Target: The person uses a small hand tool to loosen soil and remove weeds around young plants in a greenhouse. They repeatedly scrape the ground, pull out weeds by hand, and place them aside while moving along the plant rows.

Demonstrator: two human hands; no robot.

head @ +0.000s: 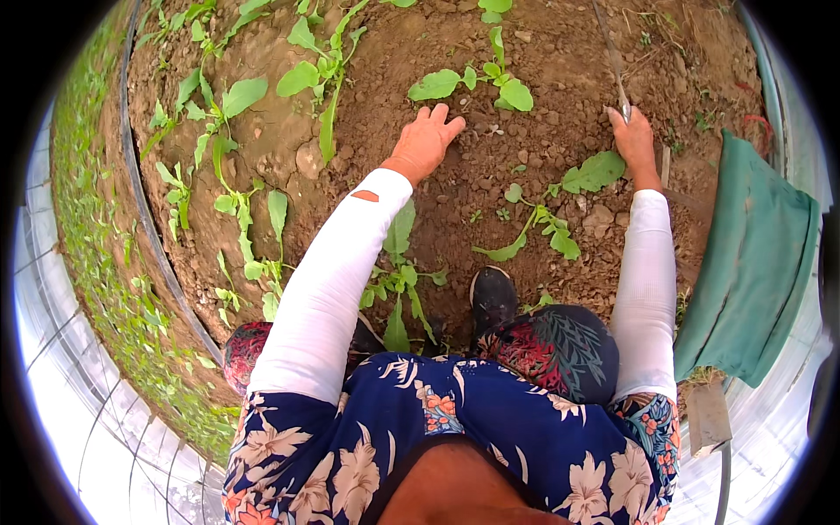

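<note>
My left hand (425,141) is low over the bare brown soil (485,151), palm down with its fingers apart and nothing seen in it. Just beyond its fingertips grows a leafy green seedling (502,80). At the right, my right hand (633,138) is closed around a thin hand tool (611,56), whose narrow shaft points away from me; its far end is cut off by the picture's top. Another seedling (541,215) with a broad leaf stands between my hands and my knee. A larger leafy plant (397,282) grows between my feet, partly behind my left sleeve.
More seedlings (226,108) grow at the left, beside a dark drip hose (147,223). Past it lies a strip of dense low greenery (111,262). A green fabric sheet (755,262) hangs along the right, next to a pale plastic wall. My shoe (492,295) stands on the soil.
</note>
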